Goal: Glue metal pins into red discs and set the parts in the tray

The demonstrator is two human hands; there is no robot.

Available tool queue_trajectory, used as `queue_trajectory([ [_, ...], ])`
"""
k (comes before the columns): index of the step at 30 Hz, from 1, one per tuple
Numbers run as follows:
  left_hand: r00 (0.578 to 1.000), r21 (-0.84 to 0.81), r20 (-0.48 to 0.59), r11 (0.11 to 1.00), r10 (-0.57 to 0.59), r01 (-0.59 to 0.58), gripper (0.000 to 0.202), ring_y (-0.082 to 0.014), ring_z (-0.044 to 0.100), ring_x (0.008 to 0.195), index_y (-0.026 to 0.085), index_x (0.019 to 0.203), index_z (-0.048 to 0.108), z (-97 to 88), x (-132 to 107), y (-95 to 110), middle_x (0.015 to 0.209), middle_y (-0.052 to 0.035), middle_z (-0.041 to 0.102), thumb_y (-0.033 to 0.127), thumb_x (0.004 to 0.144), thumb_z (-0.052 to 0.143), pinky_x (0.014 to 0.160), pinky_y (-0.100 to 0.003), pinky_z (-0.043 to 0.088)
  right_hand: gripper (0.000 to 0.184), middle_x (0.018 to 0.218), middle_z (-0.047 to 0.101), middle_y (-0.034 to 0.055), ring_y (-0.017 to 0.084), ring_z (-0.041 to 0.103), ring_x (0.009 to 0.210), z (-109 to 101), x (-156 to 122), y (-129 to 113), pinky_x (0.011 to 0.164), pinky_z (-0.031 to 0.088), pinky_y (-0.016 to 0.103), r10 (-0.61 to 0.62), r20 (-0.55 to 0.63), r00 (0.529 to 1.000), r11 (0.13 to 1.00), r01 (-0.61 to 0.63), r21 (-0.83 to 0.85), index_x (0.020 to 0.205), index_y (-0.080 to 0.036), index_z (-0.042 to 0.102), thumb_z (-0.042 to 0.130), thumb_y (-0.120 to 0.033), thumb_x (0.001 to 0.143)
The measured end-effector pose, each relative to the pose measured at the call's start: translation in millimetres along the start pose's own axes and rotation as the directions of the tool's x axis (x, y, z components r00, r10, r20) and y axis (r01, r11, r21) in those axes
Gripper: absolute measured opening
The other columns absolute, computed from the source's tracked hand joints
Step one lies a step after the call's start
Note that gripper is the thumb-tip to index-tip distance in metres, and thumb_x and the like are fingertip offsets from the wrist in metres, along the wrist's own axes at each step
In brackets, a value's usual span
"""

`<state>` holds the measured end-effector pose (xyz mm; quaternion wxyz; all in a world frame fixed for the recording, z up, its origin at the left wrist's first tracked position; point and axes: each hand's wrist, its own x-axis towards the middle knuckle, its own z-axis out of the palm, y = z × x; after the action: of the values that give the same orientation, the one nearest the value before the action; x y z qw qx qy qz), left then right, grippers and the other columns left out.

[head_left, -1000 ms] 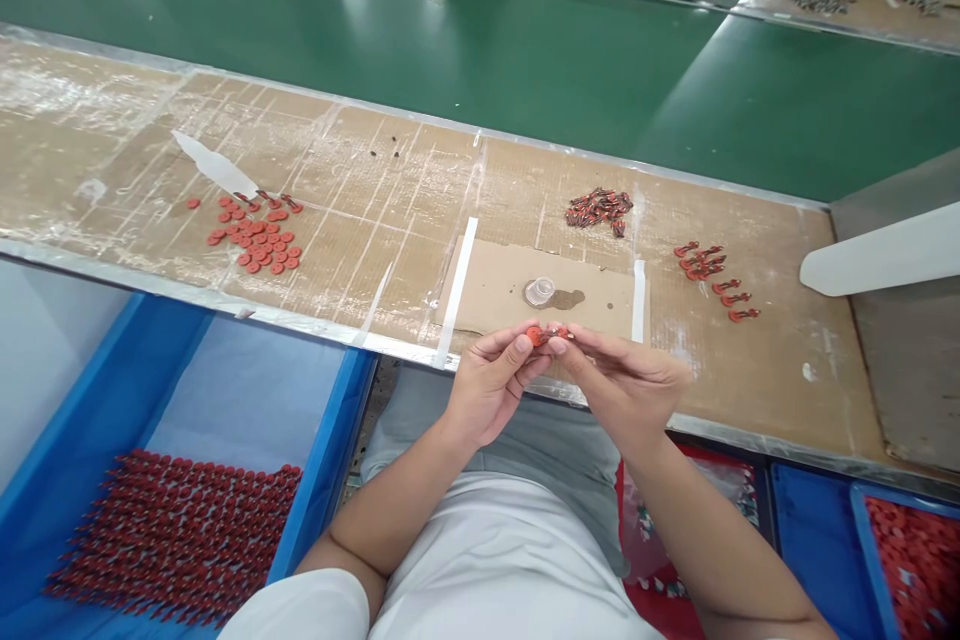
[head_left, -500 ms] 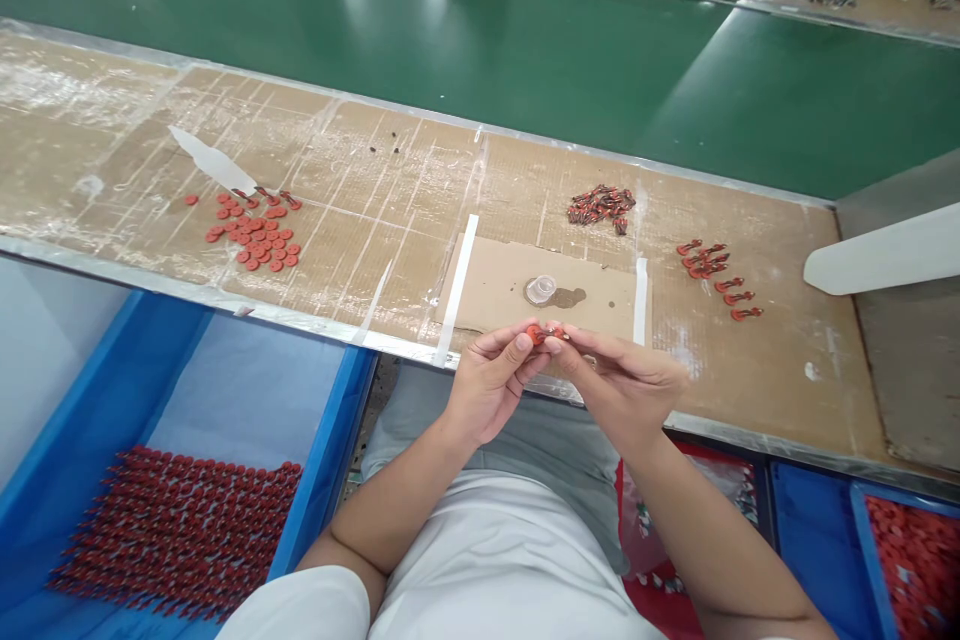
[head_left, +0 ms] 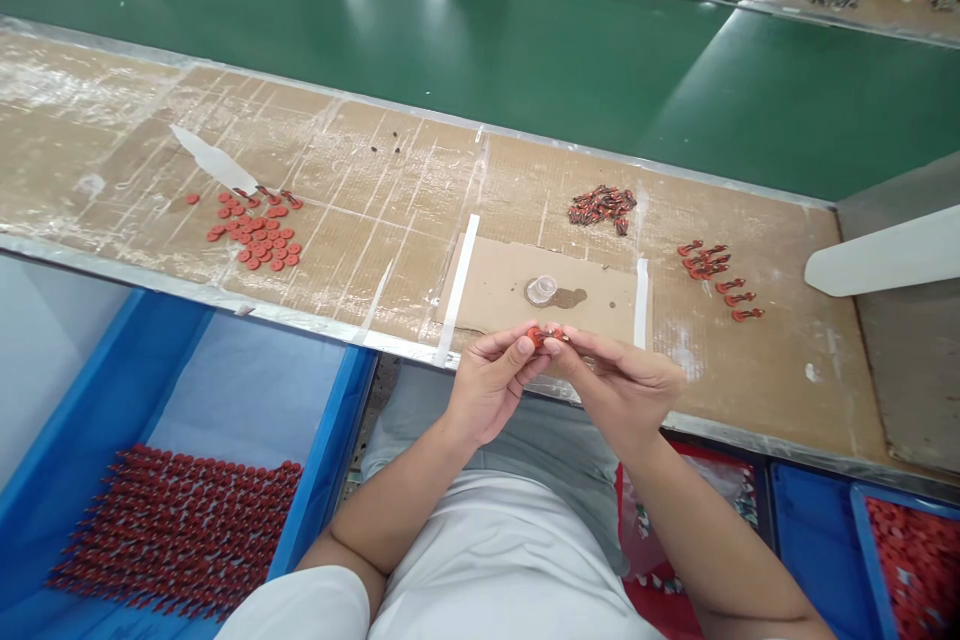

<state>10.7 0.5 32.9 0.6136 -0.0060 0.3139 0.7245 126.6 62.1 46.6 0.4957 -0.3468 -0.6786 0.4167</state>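
Close to the table's front edge, my left hand [head_left: 489, 388] pinches a small red disc [head_left: 535, 336] between thumb and fingers. My right hand [head_left: 628, 388] is closed on a small dark-and-red figure [head_left: 558, 334], which meets the disc; fingertips hide much of both parts. Just beyond them, a small clear cup [head_left: 541, 290] sits beside a dark wet stain on a cardboard sheet [head_left: 487, 290]. A pile of dark-and-red figures [head_left: 602, 208] lies behind the sheet. To the right stand several figures on red discs [head_left: 705, 262].
Loose red discs [head_left: 262, 242] lie on the left of the table [head_left: 375, 220]. A blue crate [head_left: 319, 460] at lower left holds rows of figures on discs [head_left: 180, 530]. More red parts fill a bin [head_left: 916, 560] at lower right. A green belt [head_left: 480, 50] runs behind.
Almost nothing differs. My right hand has shifted very slightly; both hands stay pinched together on the same parts.
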Motion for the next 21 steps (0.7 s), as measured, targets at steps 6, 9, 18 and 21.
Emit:
queue_trajectory([
  [6,1.0,0.024,-0.02,1.0,0.007,-0.006,0.028,-0.0173,0.075,0.09,0.019,0.088,0.08,-0.4,0.0,0.4,0.095,-0.006,0.079,0.029,0.064,0.09,0.083,-0.023,0.059,0.029,0.096,0.078,-0.0016,0.023,0.078,0.082,0.3,0.2,-0.1,0.077,0.069,0.037,0.005,-0.008,1.0,1.0,-0.005,-0.022,0.096,-0.031,0.079,0.083,-0.015,0.073],
  [9,1.0,0.031,-0.004,0.999,0.013,-0.013,0.025,-0.0162,0.075,0.089,0.019,0.088,0.08,-0.7,0.5,0.6,0.095,-0.0061,0.079,0.028,0.066,0.089,0.082,-0.022,0.059,0.029,0.097,0.078,-0.0018,0.023,0.078,0.082,0.8,-0.9,0.5,0.077,0.069,0.037,0.01,-0.01,1.0,1.0,-0.01,-0.012,0.096,-0.031,0.078,0.083,-0.015,0.073],
  [18,0.999,0.046,-0.018,0.998,0.038,-0.038,0.026,-0.0176,0.075,0.089,0.019,0.088,0.08,-3.5,1.1,-1.0,0.094,-0.0064,0.079,0.027,0.065,0.089,0.083,-0.024,0.06,0.03,0.096,0.079,-0.0018,0.022,0.077,0.081,-1.2,2.0,1.2,0.075,0.068,0.036,0.014,0.038,0.999,1.0,-0.013,-0.022,0.098,-0.032,0.078,0.082,-0.015,0.074],
  [21,0.998,0.054,-0.027,0.997,0.053,-0.052,0.026,-0.0173,0.075,0.087,0.02,0.087,0.08,-4.5,1.3,-1.5,0.092,-0.0062,0.08,0.027,0.064,0.09,0.081,-0.024,0.061,0.028,0.094,0.079,-0.0017,0.021,0.077,0.081,-2.7,4.9,1.3,0.077,0.068,0.037,0.011,0.065,0.998,0.999,-0.009,-0.038,0.096,-0.032,0.079,0.083,-0.016,0.073],
])
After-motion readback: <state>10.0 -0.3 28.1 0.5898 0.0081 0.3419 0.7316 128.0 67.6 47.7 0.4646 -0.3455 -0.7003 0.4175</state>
